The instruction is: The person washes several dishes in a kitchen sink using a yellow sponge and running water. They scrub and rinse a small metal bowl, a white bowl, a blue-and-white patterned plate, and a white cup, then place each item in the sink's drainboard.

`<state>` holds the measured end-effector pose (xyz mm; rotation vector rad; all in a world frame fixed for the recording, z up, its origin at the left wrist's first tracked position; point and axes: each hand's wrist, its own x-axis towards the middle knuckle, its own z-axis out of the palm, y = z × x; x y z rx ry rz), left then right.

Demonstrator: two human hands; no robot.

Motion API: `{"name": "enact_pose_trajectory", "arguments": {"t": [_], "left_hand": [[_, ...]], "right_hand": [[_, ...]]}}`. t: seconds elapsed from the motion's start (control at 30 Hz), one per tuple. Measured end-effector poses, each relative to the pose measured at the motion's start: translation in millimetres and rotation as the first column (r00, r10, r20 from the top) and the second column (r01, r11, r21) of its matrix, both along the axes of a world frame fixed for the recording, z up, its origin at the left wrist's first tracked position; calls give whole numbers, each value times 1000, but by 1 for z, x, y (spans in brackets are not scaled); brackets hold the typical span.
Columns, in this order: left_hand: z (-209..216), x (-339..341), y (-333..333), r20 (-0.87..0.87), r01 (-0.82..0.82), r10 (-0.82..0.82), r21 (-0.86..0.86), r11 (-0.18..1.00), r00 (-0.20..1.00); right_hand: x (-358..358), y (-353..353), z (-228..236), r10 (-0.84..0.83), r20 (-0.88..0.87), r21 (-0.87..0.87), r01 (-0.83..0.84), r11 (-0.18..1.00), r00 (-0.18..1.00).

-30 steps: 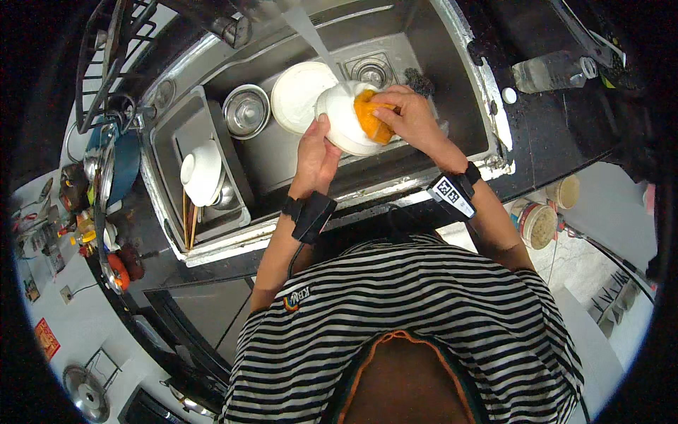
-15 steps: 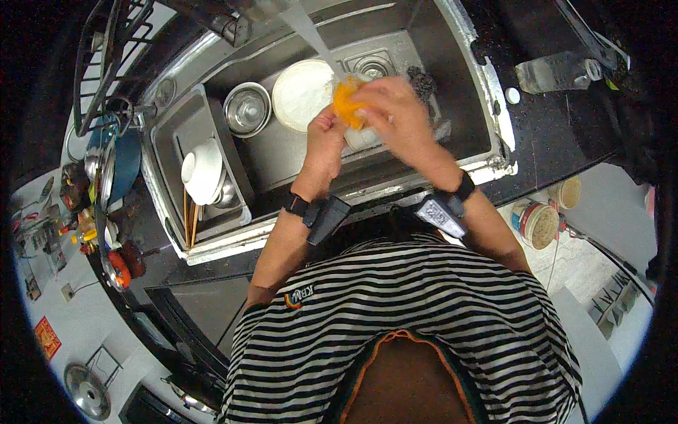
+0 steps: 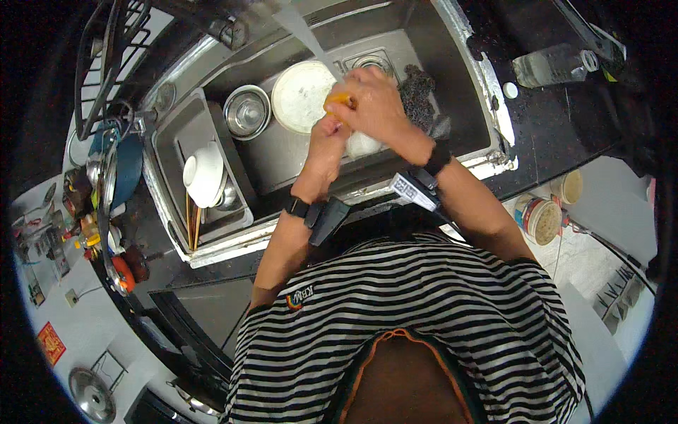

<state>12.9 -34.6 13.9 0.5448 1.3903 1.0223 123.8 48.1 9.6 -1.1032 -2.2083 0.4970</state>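
My right hand (image 3: pixel 378 106) is closed around a soft orange scrubber (image 3: pixel 339 101), most of it hidden by the fingers. Just below and to its left, my left hand (image 3: pixel 328 145) is closed too; what its fingers grip is hidden. Both hands meet over the sink (image 3: pixel 275 166), beside a running stream of water (image 3: pixel 304 32). A pale round plate (image 3: pixel 296 99) lies behind the left hand, with a steel bowl (image 3: pixel 247 112) to its left. Beneath the right hand a whitish thing (image 3: pixel 362 145) shows in part. A dark mesh scrubber (image 3: pixel 418 102) lies to the right.
The left side basin (image 3: pixel 236 173) holds a tilted white bowl (image 3: pixel 202 173) and chopsticks (image 3: pixel 192 219). A clear plastic bottle (image 3: pixel 554 69) lies on the right counter near a white cap (image 3: pixel 510 90). Buckets (image 3: pixel 542 220) stand low at the right. A dark rack (image 3: pixel 113 63) rises at upper left.
My right hand has moved left and closed further over the orange scrubber, uncovering more of the dark mesh scrubber. My left hand stays nearly in place.
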Motion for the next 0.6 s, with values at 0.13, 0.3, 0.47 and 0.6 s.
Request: {"name": "enact_pose_trajectory", "arguments": {"t": [0.13, 0.3, 0.47, 0.6], "left_hand": [[5, -12, -9, 48, 143, -153, 156, 977, 987], [-2, -13, -1, 318, 46, -114, 214, 976, 941], [-4, -9, -5, 311, -36, -8, 135, 990, 950], [-1, -10, -7, 307, 11, -54, 141, 990, 950]], "right_hand": [[0, 35, -11, -344, -261, -914, -116, 389, 902], [-10, -7, -15, -204, -33, -266, 189, 945, 978], [-7, -2, -16, -169, -65, -121, 161, 980, 983], [-7, 17, -13, -275, -21, -537, 221, 814, 961]]}}
